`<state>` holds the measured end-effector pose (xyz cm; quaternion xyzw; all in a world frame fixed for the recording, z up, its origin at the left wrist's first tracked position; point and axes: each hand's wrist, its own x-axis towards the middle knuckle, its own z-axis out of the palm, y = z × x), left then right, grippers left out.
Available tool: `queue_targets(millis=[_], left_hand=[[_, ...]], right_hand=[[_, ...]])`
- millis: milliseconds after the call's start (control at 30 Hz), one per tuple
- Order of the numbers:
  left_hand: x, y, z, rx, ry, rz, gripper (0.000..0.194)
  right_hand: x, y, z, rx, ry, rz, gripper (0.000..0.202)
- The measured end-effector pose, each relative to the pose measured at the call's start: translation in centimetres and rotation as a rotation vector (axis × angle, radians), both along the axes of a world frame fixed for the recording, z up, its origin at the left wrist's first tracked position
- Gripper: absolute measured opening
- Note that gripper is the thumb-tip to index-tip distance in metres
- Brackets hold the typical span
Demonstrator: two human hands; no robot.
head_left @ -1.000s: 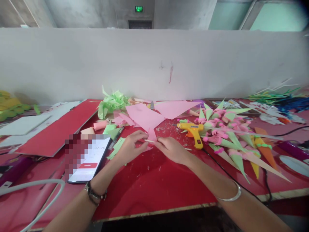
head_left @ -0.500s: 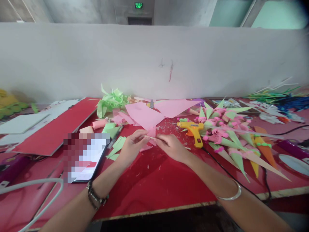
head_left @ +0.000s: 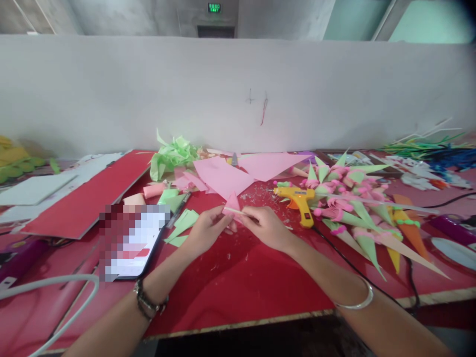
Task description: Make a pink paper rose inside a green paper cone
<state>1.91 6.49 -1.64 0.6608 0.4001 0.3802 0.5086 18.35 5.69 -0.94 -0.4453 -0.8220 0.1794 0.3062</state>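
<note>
A small piece of pink paper (head_left: 232,201) sits at the centre of the frame, held up over the red table (head_left: 230,292). It is light pink and looks thin and matte, narrowing to a sharp point at the top and broadening lower down, where fingers hide part of its outline. A faint line slants through it, perhaps a fold or an overlapping edge; which one I cannot tell. A thin, pale stick (head_left: 235,210) crosses its lower part almost level, tipping slightly down toward the right of the frame.

The left hand (head_left: 208,227) has thumb and fingers pinched on the left side of the pink paper. The right hand (head_left: 267,227) has its thumb and fingertips closed around the right end of the stick, just beside the paper.

Right behind the small piece, large pink sheets (head_left: 223,179) of a similar shade spread across the centre of the frame. Right of centre lies a yellow glue gun (head_left: 305,208), its nozzle pointing left, near a heap of pink and green paper cones (head_left: 366,243). Left of the left hand are light green paper pieces (head_left: 184,224) and a phone (head_left: 150,243), partly pixelated.
</note>
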Motion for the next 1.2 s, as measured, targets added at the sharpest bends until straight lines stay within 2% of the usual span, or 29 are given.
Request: queue_targets(millis=[200,500,800,933,1200], left_hand=[[-0.36,-0.08,0.19,0.004,-0.010,-0.026,0.020],[0.12,-0.08,-0.25,-0.030,-0.067,-0.031,0.026],[0.07,-0.26,-0.31,0.196,0.096,0.028,0.027],[-0.10,-0.37,-0.03,0.291,0.217,0.058,0.029],[-0.20,-0.47,-0.08,0.312,0.277,0.031,0.038]], right_hand=[[0.26,0.04,0.05,-0.023,-0.126,-0.020,0.038],[0.26,0.49,-0.55,0.058,-0.144,-0.082,0.034],[-0.01,0.27,-0.40,-0.014,0.047,0.033,0.026],[-0.08,0.16,-0.38,-0.004,0.055,0.011,0.033],[0.01,0.25,-0.37,0.038,0.036,0.004,0.035]])
